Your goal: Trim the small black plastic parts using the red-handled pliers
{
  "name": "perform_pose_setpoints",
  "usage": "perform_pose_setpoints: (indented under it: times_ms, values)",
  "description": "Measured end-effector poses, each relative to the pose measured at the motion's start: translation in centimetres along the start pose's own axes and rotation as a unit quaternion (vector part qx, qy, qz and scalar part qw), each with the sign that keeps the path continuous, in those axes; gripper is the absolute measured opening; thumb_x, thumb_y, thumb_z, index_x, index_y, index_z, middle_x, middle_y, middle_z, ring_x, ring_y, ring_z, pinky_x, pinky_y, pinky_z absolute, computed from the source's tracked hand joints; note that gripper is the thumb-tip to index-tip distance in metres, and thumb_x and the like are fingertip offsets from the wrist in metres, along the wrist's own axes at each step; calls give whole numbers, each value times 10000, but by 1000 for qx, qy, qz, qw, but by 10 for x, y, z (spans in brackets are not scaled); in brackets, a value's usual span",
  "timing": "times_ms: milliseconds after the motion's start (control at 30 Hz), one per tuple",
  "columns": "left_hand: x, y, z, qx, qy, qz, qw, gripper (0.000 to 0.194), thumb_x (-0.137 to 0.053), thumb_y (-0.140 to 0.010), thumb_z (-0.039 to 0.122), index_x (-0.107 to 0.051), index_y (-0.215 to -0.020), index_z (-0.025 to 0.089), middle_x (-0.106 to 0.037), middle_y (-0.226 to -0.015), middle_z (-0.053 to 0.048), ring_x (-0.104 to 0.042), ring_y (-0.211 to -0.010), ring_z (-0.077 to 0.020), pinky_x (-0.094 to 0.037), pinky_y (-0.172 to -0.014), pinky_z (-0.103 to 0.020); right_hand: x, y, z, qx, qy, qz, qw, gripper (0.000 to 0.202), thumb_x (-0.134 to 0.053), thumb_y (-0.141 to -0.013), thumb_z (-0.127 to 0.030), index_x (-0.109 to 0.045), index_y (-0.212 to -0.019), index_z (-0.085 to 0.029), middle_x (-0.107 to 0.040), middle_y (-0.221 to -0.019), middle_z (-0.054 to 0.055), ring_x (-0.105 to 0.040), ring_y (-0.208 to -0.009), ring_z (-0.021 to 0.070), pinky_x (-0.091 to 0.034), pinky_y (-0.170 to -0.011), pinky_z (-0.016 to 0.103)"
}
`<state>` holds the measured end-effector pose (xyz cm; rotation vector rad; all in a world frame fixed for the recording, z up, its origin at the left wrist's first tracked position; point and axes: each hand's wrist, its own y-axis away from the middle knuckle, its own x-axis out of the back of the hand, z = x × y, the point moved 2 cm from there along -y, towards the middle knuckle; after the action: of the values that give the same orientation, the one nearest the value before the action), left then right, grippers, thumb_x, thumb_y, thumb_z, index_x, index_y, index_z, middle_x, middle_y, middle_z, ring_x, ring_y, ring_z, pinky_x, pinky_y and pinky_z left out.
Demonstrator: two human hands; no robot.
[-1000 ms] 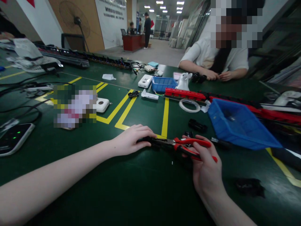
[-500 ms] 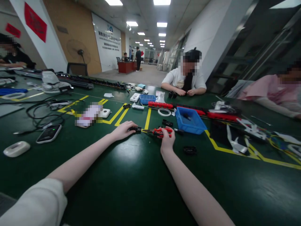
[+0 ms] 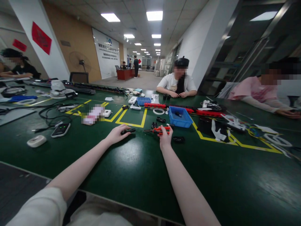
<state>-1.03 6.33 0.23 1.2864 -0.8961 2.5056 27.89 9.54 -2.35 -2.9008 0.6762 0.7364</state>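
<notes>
We have our left hand curled around a short black part, thumb and fingers closed on it, with one end poking out towards our right hand. That right hand is wrapped around the red handles of a pair of pliers, whose nose points at the left hand. The nose and the black part do not touch; a little of the green table shows between them, and we cannot tell whether the tips of the pliers are parted.

Just beyond the right hand we see another black piece, and a black bundle lies close by on its right. Further out and to the right of that hand sits a blue tray with something dark inside, and beyond the hand lie a white ring and, past it, a long red strip.

Out past the left hand and to its left we find a blurred phone beside a small white box. More directly left of that hand rests a dark device with green lights, and further left, a white roll.
</notes>
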Motion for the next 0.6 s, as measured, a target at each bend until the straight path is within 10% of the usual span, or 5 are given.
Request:
perform_pose_setpoints:
  times_ms: [600]
  values:
    - [-3,-3,22,-108,22,-76,991,263,-611,-905,322,-654,-1149,232,-658,-1073,-48,-672,-919,-183,-524,-781,-280,12,22,-23,10,79,20,997,740,-821,-609,-454,-419,-1210,-298,-731,-931,-23,-728,-903,224,-558,-662,301]
